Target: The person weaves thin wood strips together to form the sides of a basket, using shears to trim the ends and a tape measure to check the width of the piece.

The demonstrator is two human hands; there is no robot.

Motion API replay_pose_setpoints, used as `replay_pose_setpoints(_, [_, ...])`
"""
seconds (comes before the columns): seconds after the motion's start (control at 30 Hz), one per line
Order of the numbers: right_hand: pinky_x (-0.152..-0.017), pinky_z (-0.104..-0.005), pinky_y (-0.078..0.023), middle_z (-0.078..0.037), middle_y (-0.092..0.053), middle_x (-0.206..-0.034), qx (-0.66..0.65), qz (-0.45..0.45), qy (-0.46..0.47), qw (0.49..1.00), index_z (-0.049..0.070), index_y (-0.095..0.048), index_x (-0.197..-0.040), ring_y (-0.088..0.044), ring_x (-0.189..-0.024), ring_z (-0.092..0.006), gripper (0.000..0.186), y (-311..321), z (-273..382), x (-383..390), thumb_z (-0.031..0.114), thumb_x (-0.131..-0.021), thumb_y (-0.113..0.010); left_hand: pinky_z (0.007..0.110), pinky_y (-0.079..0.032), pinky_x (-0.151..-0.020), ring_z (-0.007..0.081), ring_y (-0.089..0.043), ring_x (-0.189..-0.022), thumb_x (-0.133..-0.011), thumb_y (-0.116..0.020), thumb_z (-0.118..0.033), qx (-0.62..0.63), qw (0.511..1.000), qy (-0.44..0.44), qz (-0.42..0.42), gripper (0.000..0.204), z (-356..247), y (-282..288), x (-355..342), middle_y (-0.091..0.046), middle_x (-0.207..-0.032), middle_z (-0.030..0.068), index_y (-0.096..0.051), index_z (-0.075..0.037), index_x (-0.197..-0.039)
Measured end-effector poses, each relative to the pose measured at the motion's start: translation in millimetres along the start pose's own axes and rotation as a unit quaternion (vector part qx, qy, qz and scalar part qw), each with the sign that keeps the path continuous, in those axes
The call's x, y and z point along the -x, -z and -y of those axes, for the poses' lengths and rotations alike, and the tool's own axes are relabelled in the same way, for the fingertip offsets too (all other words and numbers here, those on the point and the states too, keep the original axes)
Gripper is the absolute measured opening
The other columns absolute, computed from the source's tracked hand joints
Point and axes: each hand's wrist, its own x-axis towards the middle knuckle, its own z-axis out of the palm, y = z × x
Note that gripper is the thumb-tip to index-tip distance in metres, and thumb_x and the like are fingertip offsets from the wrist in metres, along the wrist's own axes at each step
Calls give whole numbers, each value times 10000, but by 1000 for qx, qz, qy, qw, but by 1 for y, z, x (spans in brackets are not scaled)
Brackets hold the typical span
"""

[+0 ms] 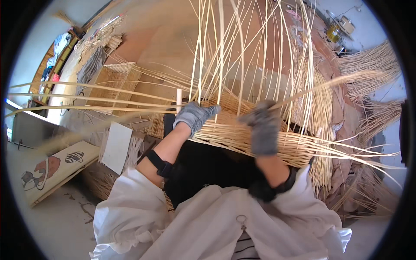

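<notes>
Lying across the person's knees over a black cloth, the half-woven basket keeps its near edge toward the body. The left hand, in a grey glove, rests at the left end of this edge, just beside a short upright peg. Its fingers are bent close together, but I cannot tell if this grip pinches a rod. The right hand is blurred above the near wall, so its grip I cannot tell. Between both hands a piece of edge remains uncovered. Upright rods crowd the far side and make the room there narrow; side rods reach far out leftward. Brown floor stretches beyond.
</notes>
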Motion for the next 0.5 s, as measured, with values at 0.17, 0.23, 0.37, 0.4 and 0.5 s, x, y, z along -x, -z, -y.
replay_pose_setpoints(0.17, [-661,-394,-500,-15,-454,-660,-371,-49,-135,918,101,-486,-882,-463,-554,-163,154,4,-10,-17,197,-861,-605,382,-481,-684,283,-620,-679,-753,-665,-480,-190,957,-17,-218,536,-40,-7,14,-638,-732,189,-635,50,-823])
replay_pose_setpoints(0.23, [-687,-424,-513,-30,-510,-664,-489,-4,-169,856,99,-520,-870,-528,-596,-185,124,32,-19,-18,177,-849,-615,390,-471,-750,286,-623,-809,-756,-670,-439,-109,958,-220,-148,490,-58,-14,11,-647,-824,202,-633,35,-873])
replay_pose_setpoints(0.37, [-728,-369,-493,7,-493,-566,-358,-134,-199,902,124,-523,-723,-492,-543,-137,166,112,-22,-23,178,-865,-588,375,-485,-749,290,-637,-796,-759,-659,-438,-80,947,-254,178,467,-72,-32,2,-644,-876,211,-634,-1,-923])
replay_pose_setpoints(0.4, [-747,-370,-493,-5,-529,-593,-379,-59,-158,910,115,-526,-677,-526,-599,-146,195,125,-13,-32,161,-854,-593,374,-490,-727,291,-641,-754,-762,-652,-448,-60,946,-253,195,465,-69,-33,-1,-643,-852,211,-640,-8,-910])
replay_pose_setpoints(0.5, [-821,-367,-480,-38,-607,-679,-214,168,-79,959,78,-542,-550,-598,-799,-170,284,120,24,-84,86,-831,-584,370,-490,-701,287,-637,-707,-754,-656,-462,-36,976,-160,141,452,-67,-53,-1,-643,-806,194,-653,-19,-843])
